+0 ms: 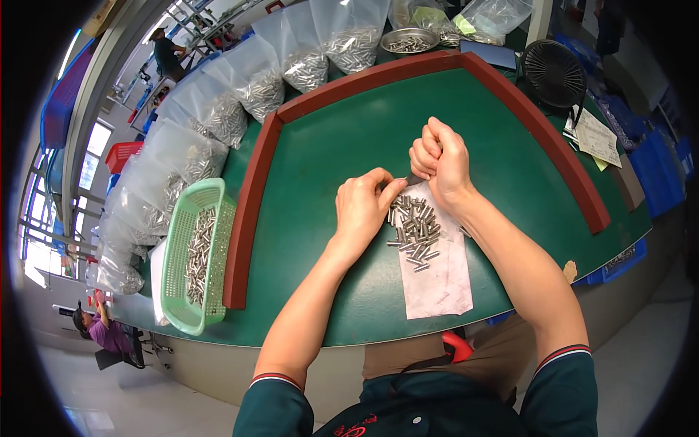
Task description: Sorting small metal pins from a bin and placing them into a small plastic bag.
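Observation:
Above a white cloth (438, 288) on the green table, my two hands meet. My right hand (443, 162) is closed in a fist around a dark, flat, blade-like tool (414, 179), most of which the fingers hide. Thumb and forefinger of my left hand (364, 204) are pinched together at the tip of that tool; whatever small piece they hold is too hidden to name. Just below the hands, a loose pile of short metal pins (419, 231) lies on the cloth, some spilling over its left edge.
Dark red wooden rails (364, 79) border the green table (328, 138). Left stands a green plastic basket (173, 255) of metal pins. Clear bags of pins (302, 62) line the back, beside a metal bowl (409, 41). A black fan (553, 73) and papers (597, 137) are at right.

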Tool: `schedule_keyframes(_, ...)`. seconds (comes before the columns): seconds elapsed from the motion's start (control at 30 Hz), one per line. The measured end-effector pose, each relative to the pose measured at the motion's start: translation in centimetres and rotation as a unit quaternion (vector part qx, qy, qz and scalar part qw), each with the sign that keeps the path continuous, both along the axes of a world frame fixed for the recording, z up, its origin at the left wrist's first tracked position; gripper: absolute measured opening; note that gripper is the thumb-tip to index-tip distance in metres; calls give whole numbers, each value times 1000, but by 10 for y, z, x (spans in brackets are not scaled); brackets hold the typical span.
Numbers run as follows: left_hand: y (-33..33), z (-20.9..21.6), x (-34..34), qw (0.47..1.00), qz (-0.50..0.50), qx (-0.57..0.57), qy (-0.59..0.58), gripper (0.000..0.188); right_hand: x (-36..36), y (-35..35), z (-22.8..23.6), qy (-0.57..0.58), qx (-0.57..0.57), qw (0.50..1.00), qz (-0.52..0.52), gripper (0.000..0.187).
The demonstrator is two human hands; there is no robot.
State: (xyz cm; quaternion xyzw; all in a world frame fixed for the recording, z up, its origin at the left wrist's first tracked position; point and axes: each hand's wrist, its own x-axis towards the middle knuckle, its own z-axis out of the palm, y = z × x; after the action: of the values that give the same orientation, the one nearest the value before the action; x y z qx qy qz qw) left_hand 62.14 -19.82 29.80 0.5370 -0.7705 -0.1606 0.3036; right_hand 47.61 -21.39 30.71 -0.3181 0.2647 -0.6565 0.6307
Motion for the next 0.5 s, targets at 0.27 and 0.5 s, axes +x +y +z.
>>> schedule_keyframes(0.27,0,0,14,998,-50,46,9,11,-4,2,12,-51,-20,998,-35,41)
schedule_keyframes(0.5,-3,-2,10,998,-30,48,28,10,0,1,3,-46,-5,999,-1,42)
